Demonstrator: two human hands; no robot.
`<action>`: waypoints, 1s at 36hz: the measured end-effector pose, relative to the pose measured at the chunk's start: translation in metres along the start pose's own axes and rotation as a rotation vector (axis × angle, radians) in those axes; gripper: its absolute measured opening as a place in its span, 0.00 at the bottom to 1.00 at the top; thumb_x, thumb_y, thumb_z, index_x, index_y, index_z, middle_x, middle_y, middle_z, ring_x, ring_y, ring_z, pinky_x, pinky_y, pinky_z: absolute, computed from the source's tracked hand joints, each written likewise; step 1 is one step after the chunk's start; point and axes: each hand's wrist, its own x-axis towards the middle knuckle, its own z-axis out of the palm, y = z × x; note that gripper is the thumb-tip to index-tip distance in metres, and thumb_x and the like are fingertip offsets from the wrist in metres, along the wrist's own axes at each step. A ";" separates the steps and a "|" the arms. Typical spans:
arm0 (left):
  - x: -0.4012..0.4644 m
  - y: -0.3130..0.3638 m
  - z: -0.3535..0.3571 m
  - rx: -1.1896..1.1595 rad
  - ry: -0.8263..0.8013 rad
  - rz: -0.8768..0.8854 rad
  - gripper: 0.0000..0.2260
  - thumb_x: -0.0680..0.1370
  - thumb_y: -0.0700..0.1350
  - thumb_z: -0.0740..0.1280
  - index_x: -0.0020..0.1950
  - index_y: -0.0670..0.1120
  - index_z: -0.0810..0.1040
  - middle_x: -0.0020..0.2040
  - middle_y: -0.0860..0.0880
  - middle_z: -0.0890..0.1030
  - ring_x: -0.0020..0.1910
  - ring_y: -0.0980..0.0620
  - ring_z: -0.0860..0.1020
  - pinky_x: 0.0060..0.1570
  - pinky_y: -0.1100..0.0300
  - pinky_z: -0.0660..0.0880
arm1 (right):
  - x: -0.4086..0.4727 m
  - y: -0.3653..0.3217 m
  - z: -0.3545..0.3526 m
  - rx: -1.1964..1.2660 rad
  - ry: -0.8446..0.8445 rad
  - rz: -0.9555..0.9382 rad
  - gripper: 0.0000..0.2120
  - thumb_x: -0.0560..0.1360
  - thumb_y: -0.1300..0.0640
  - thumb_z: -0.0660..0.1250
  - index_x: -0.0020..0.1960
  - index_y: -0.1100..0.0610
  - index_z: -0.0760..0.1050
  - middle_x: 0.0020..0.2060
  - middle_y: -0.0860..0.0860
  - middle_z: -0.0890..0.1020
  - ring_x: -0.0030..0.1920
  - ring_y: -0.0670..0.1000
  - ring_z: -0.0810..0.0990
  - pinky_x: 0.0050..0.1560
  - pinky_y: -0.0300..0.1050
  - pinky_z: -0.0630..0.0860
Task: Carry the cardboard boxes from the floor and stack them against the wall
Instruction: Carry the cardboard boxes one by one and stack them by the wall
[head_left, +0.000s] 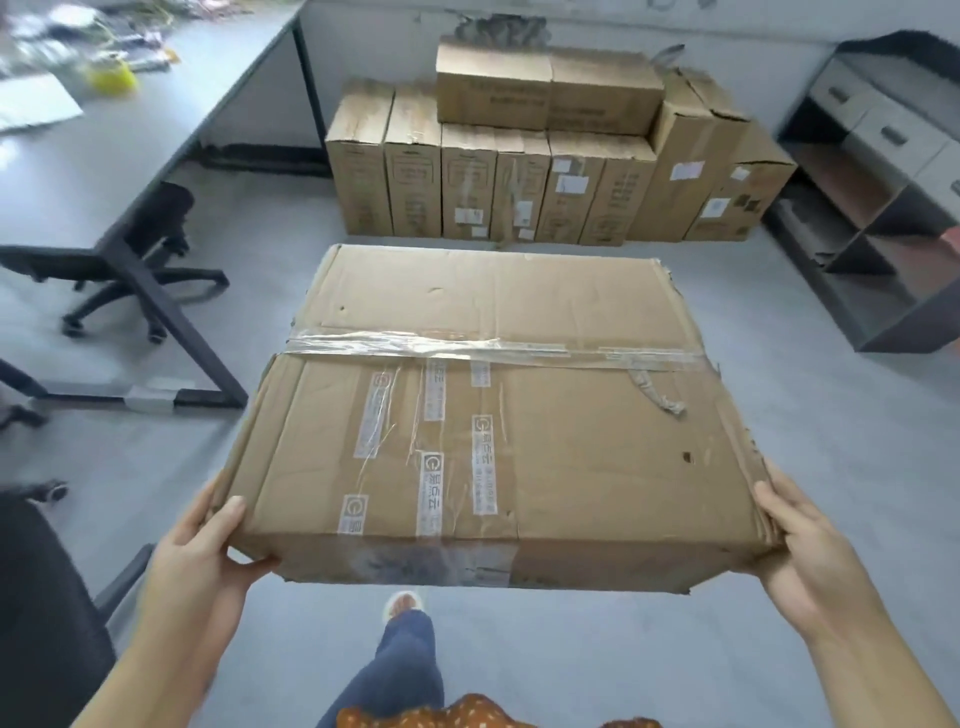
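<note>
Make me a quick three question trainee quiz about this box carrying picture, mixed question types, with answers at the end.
1. True or false: the large flat box is resting on the floor.
2. Multiple choice: how is it held? A) the left hand alone; B) the left hand and the right hand, at opposite near corners; C) from the top.
3. Fill in: one box lies across the top of the row of upright boxes by the ____.

Key: 1 false; 2 B; 3 wall.

Head view: a large taped cardboard box (488, 410), held flat above the grey floor (779, 519), gripped at its near corners by the left hand (208, 545) and right hand (810, 545); stacked boxes (545, 156) line the far wall.
</note>
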 end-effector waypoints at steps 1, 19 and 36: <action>0.018 0.010 0.001 0.007 0.007 0.002 0.14 0.81 0.36 0.56 0.58 0.50 0.77 0.51 0.53 0.80 0.50 0.52 0.75 0.29 0.56 0.79 | 0.011 -0.003 0.015 0.011 -0.007 0.010 0.17 0.82 0.59 0.53 0.58 0.46 0.79 0.54 0.45 0.84 0.42 0.44 0.84 0.31 0.43 0.77; 0.266 0.093 0.158 0.051 -0.088 -0.024 0.15 0.81 0.37 0.58 0.62 0.51 0.76 0.51 0.53 0.79 0.47 0.53 0.75 0.30 0.55 0.78 | 0.219 -0.093 0.136 0.059 0.081 0.006 0.22 0.82 0.60 0.54 0.48 0.42 0.84 0.45 0.42 0.85 0.37 0.42 0.83 0.33 0.46 0.73; 0.455 0.109 0.444 0.042 -0.071 -0.025 0.16 0.81 0.36 0.57 0.67 0.49 0.72 0.54 0.52 0.78 0.50 0.52 0.74 0.30 0.56 0.78 | 0.515 -0.264 0.153 0.019 0.105 -0.040 0.19 0.83 0.59 0.52 0.68 0.46 0.72 0.48 0.42 0.85 0.38 0.42 0.83 0.39 0.47 0.62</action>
